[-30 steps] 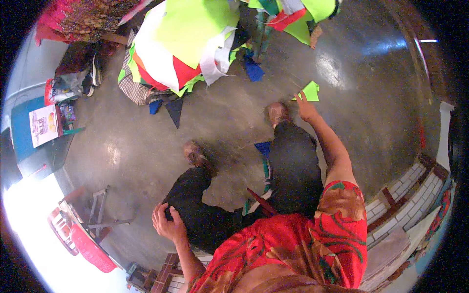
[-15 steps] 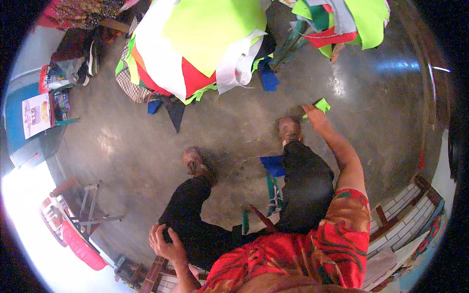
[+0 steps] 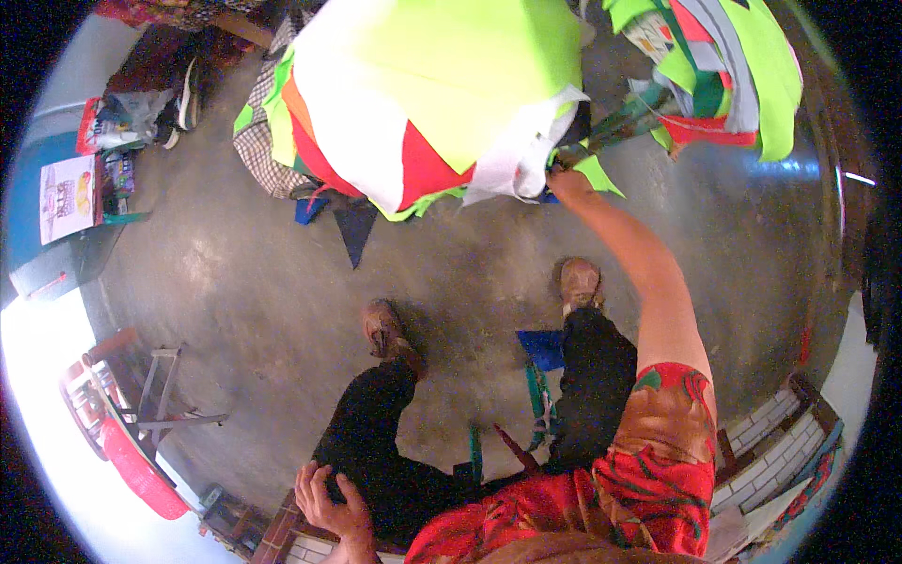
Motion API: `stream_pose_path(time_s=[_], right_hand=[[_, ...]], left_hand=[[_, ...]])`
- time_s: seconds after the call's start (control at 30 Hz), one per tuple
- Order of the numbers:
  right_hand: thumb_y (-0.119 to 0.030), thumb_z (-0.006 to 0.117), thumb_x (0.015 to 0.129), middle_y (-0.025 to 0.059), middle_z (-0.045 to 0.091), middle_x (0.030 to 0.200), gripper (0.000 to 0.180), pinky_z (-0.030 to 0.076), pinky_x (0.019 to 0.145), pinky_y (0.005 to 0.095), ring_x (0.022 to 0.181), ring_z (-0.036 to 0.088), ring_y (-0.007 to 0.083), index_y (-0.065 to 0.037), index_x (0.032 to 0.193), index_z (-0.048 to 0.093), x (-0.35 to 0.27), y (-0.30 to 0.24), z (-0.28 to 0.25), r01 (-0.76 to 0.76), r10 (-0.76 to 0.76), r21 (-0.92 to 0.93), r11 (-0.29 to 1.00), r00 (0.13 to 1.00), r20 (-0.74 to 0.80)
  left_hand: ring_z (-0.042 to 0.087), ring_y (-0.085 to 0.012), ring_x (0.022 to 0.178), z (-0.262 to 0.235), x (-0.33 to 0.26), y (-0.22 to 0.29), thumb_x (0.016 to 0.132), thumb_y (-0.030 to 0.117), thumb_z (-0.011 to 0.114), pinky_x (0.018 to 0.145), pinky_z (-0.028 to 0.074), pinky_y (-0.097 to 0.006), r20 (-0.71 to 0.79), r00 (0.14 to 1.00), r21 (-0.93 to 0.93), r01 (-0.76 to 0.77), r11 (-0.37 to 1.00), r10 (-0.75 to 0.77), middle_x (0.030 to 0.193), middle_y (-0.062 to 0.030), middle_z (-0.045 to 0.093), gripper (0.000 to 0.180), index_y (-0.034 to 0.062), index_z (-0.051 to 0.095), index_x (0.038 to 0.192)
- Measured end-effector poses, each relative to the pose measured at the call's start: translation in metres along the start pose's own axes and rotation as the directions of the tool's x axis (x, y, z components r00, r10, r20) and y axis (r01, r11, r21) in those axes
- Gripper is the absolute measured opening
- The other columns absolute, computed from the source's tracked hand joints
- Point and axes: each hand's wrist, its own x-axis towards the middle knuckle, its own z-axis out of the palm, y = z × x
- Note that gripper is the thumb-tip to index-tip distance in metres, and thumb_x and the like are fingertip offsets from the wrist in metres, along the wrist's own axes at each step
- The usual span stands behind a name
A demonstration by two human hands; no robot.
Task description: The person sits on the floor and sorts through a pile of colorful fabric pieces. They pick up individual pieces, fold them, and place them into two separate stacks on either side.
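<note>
My right hand (image 3: 567,183) is stretched forward to the near right edge of a large heap of fabric pieces (image 3: 432,75). It grips a neon green fabric scrap (image 3: 599,176), part of which sticks out to the right of the fingers; the fingertips are dark and partly hidden against the heap. White, red, orange, neon yellow-green and checked cloth make up the heap, with a white piece (image 3: 512,169) hanging beside my hand. My left hand (image 3: 329,503) rests on my left thigh near the knee, fingers apart and holding nothing.
A second bundle of coloured fabric (image 3: 742,75) stands at the far right. Blue cloth (image 3: 540,349) lies by my right leg on the grey floor (image 3: 470,273). A folding metal frame (image 3: 160,395) and pink basket (image 3: 141,470) are at left; shoes (image 3: 188,99) sit far left.
My right hand has moved forward and left with the neon green scrap, from over the floor to the heap's edge. The view has shifted slightly; my left hand stays on my leg.
</note>
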Motion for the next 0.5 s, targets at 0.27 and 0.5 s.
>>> stream_pose_path(time_s=[0.27, 0.5], right_hand=[[-0.018, 0.057, 0.077, 0.0111, 0.057, 0.102, 0.02, 0.052, 0.068, 0.0396, 0.084, 0.063, 0.0272, -0.008, 0.094, 0.057, -0.068, -0.03, -0.033, 0.132, -0.086, 0.24, 0.962, 0.977, -0.193], [-0.018, 0.069, 0.077, 0.0012, 0.06, 0.094, 0.018, 0.05, 0.067, 0.0318, 0.077, 0.06, 0.0154, -0.007, 0.086, 0.058, -0.154, -0.084, -0.159, 0.32, -0.101, 0.892, 0.32, 0.947, -0.304]], left_hand=[[0.055, -0.0333, 0.099, -0.011, -0.004, 0.003, 0.076, 0.022, 0.061, 0.088, 0.04, -0.043, 0.006, 1.0, -0.008, -0.022, 1.0, 0.022, 0.102, -0.0134, 0.061, 0.02, 0.0062, 0.061, 0.088], [0.055, -0.0302, 0.096, -0.008, -0.017, 0.003, 0.074, 0.023, 0.063, 0.086, 0.041, -0.04, -0.107, 0.994, -0.061, -0.02, 0.998, 0.014, 0.1, -0.0097, 0.062, 0.018, 0.0101, 0.06, 0.087]])
